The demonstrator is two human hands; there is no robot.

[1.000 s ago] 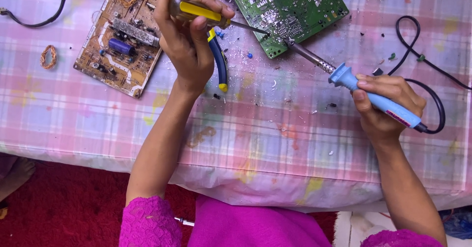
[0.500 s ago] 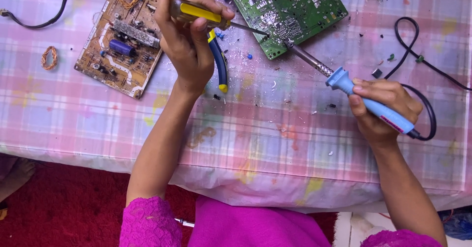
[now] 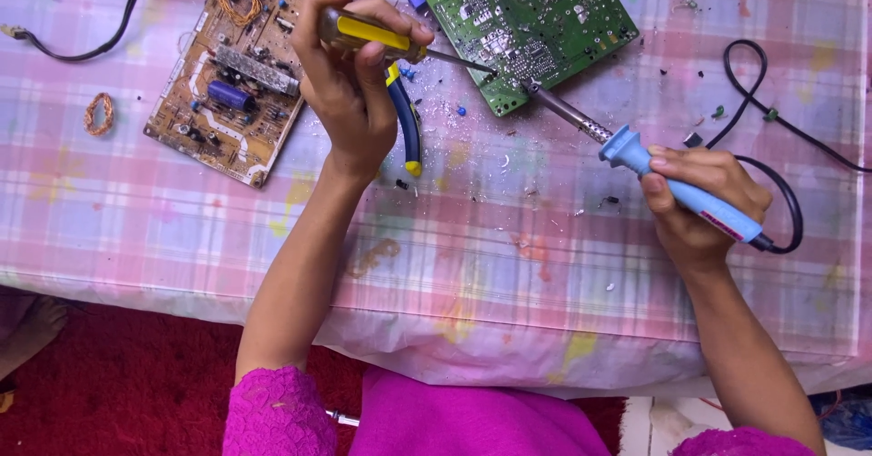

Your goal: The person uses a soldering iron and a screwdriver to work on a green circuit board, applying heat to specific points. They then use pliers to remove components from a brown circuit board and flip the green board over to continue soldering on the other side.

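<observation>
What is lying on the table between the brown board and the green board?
In the head view, the left hand with its yellow-handled screwdriver hovers there; pliers with blue and yellow handles lie below among small scraps, between the brown board and green board.

Checked tablecloth (image 3: pixel 182 238) (pink), red carpet (image 3: pixel 118 374).

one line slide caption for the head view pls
Left hand holds yellow-handled screwdriver, right hand blue soldering iron, both tips at green circuit board.
</observation>
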